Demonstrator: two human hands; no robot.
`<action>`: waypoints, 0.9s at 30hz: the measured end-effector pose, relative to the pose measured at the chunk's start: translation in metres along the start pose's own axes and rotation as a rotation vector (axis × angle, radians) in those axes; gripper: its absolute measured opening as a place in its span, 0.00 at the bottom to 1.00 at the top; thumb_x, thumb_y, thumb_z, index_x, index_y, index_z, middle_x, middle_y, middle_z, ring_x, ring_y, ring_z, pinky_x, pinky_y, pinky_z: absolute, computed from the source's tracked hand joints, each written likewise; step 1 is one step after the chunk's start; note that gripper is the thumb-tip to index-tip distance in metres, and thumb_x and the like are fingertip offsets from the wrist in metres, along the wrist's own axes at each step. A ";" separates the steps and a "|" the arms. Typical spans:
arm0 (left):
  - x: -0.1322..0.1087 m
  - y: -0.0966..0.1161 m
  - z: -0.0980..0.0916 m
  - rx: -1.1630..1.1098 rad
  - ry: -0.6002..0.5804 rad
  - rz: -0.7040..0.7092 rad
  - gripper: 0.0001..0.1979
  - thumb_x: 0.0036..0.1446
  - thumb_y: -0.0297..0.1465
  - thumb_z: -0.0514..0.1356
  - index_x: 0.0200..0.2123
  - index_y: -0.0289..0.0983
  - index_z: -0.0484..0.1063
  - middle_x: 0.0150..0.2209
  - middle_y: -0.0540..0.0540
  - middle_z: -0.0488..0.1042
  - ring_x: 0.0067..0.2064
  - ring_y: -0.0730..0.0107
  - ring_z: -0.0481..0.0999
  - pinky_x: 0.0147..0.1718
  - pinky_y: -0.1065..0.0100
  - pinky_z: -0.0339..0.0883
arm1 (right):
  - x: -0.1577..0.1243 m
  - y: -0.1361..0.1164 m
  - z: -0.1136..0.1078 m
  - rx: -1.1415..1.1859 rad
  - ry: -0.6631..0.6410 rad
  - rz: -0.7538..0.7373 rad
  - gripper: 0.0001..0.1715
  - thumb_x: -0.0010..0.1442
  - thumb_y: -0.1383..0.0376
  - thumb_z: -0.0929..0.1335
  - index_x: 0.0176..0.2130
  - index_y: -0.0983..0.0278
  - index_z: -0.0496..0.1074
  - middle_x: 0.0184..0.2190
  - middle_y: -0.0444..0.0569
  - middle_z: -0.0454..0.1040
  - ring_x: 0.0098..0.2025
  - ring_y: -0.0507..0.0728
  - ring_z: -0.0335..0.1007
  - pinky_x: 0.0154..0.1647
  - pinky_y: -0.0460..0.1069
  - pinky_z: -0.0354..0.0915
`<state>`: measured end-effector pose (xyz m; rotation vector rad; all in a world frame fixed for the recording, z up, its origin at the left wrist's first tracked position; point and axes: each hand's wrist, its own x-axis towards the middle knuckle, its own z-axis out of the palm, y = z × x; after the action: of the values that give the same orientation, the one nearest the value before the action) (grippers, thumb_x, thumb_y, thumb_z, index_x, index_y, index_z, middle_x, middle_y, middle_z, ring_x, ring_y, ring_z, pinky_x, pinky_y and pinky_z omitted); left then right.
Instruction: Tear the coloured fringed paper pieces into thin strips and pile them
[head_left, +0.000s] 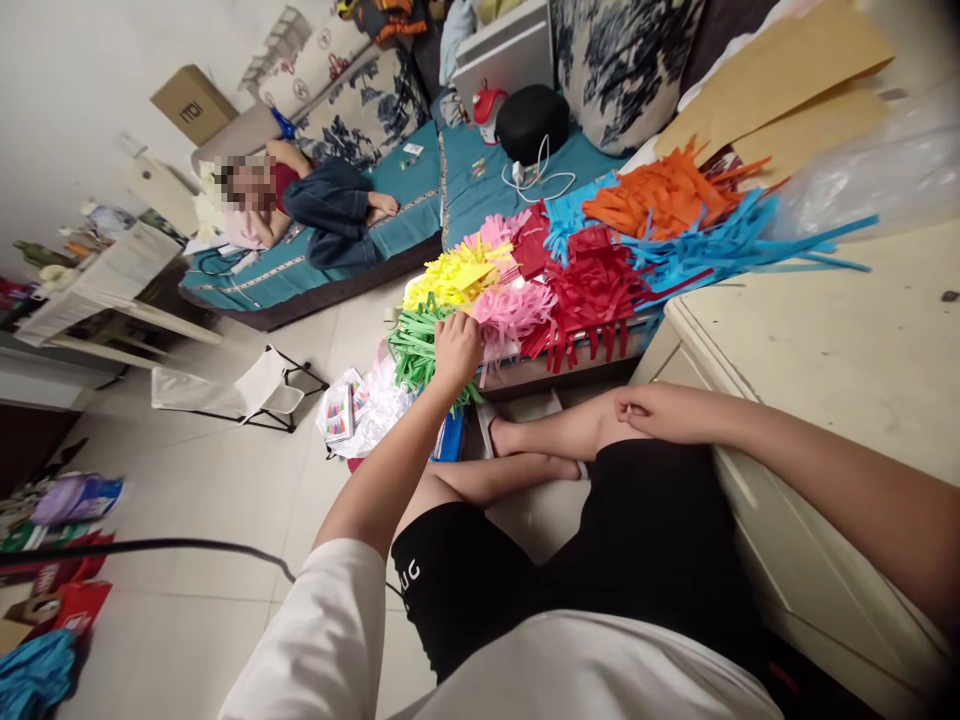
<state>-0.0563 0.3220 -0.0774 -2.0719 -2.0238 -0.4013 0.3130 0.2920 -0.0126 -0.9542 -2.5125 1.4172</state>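
Observation:
My left hand [457, 348] is at the green paper strips [412, 343], its fingers bent down at their right edge; what the fingertips hold, if anything, is hidden. Beside it lie yellow strips [454, 277] and pink strips [514, 312]. Farther right are red strips [596, 285], blue strips [697, 250] and an orange bunch [664, 195]. My right hand [649, 412] rests on my knee, away from the strips, with its fingers curled in and nothing visible in them.
A cream cabinet [840, 350] stands at the right. Behind the strips, a person [330, 205] lies on a teal sofa [469, 195]. A folding stool [247, 390] and a white plastic bag [379, 410] are on the left. A black cable [172, 545] crosses the lower left.

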 end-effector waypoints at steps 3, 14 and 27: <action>0.010 0.010 0.001 0.000 -0.032 0.074 0.13 0.77 0.26 0.52 0.48 0.34 0.78 0.54 0.24 0.79 0.60 0.36 0.75 0.61 0.42 0.61 | 0.000 0.003 0.000 -0.059 -0.032 0.070 0.19 0.56 0.40 0.75 0.37 0.50 0.81 0.19 0.51 0.70 0.30 0.68 0.71 0.32 0.60 0.64; -0.001 -0.003 0.007 -0.105 -0.307 0.422 0.21 0.67 0.28 0.63 0.63 0.37 0.76 0.62 0.31 0.79 0.64 0.46 0.77 0.65 0.51 0.68 | 0.001 0.063 0.010 -0.116 -0.013 0.155 0.15 0.58 0.49 0.72 0.33 0.57 0.78 0.33 0.53 0.82 0.38 0.67 0.78 0.41 0.57 0.70; 0.025 -0.033 0.006 -0.352 0.077 -0.025 0.06 0.66 0.23 0.62 0.37 0.40 0.71 0.41 0.40 0.80 0.47 0.54 0.78 0.51 0.57 0.69 | 0.004 0.061 0.010 -0.174 -0.069 0.206 0.07 0.61 0.60 0.68 0.35 0.60 0.75 0.36 0.53 0.84 0.38 0.64 0.79 0.42 0.54 0.66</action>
<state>-0.0884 0.3484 -0.0753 -2.1815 -2.0557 -0.8846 0.3344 0.3095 -0.0685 -1.2477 -2.6908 1.3196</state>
